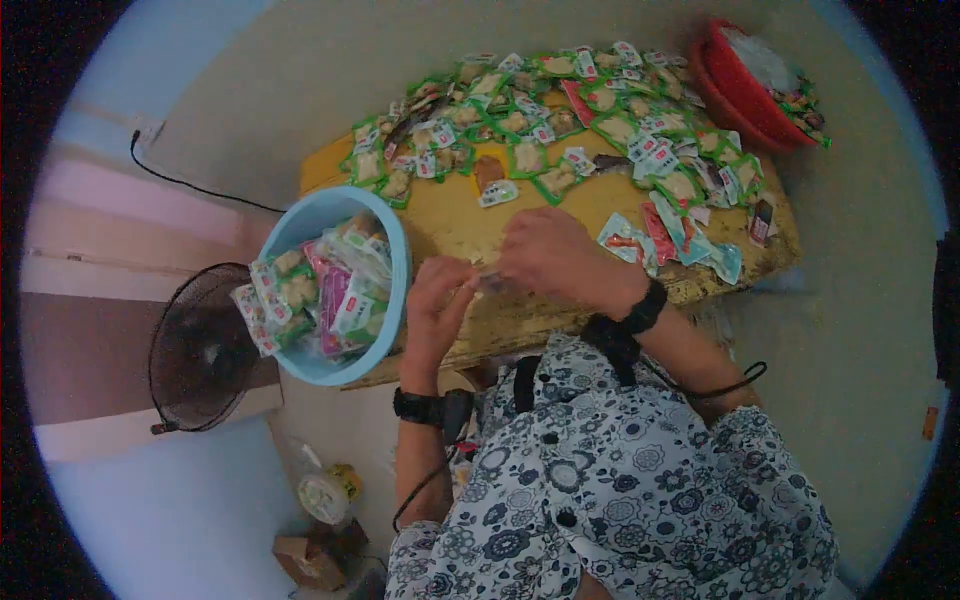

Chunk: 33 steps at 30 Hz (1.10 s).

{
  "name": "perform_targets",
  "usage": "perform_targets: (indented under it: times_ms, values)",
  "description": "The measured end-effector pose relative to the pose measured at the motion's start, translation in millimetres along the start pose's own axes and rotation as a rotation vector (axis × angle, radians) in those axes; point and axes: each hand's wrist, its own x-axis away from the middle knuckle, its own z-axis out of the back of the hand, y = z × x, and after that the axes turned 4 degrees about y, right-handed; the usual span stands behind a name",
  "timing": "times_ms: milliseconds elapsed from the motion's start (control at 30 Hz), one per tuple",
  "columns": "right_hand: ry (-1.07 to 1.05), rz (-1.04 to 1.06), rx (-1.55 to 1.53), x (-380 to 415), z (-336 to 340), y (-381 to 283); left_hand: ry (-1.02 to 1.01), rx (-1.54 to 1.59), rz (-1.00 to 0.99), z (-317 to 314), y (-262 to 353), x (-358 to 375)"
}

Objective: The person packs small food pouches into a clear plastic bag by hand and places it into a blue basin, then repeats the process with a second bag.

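Clear packet [490, 283]: pinched between both hands at frame centre, over the near edge of the yellow table [455, 225].

The left hand [435, 305] grasps the packet's left end with its fingertips; the right hand [555, 258] clenches over its right end, hiding most of it. Each wrist carries a black band. Just left of the left hand, a light blue basin [395, 250] holds mixed snack packets and overhangs the table edge. A black fan [200, 345] stands at far left. Beyond the hands, green-edged snack packets [560, 110] cover the tabletop. At upper right, a red basin [745, 90] sits at the table's far corner.
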Motion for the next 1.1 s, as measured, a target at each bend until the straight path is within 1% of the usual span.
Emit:
perform_targets:
  times_ms: [67,167,267,367,467,567,667,767,867,967,1067,1100]
  values:
    - [-0.055,-0.054,0.067,10,6,14,0.050,-0.015,-0.027,-2,7,-1]
    - [0.177,-0.169,-0.168,39,9,40,0.044,0.010,-0.039,-3,-1,2]
    - [0.187,-0.293,-0.401,55,13,47,0.028,0.087,0.023,-6,-3,4]
    - [0.287,-0.376,-0.854,64,-14,55,0.024,0.208,0.141,-8,-5,6]
    - [0.313,-0.494,-1.123,67,-43,52,0.043,0.298,0.243,-10,-10,7]
    - [0.239,-0.520,-1.028,65,-31,41,0.037,0.326,0.411,-8,-5,4]
    - [0.264,-0.523,-0.957,68,-46,51,0.064,0.196,0.312,-15,-10,4]
    - [0.264,-0.607,-1.092,66,-44,49,0.080,0.098,0.379,-23,-19,9]
    - [0.300,-0.634,-1.028,67,-61,51,0.129,0.162,0.379,-28,-7,7]
    - [0.373,-0.652,-1.100,66,-73,49,0.143,0.075,0.379,-29,-12,8]
    - [0.372,-0.761,-1.031,60,-75,47,0.173,-0.031,0.277,-30,-19,6]
    - [0.387,-0.770,-1.036,59,-75,46,0.182,-0.019,0.266,-32,-22,7]
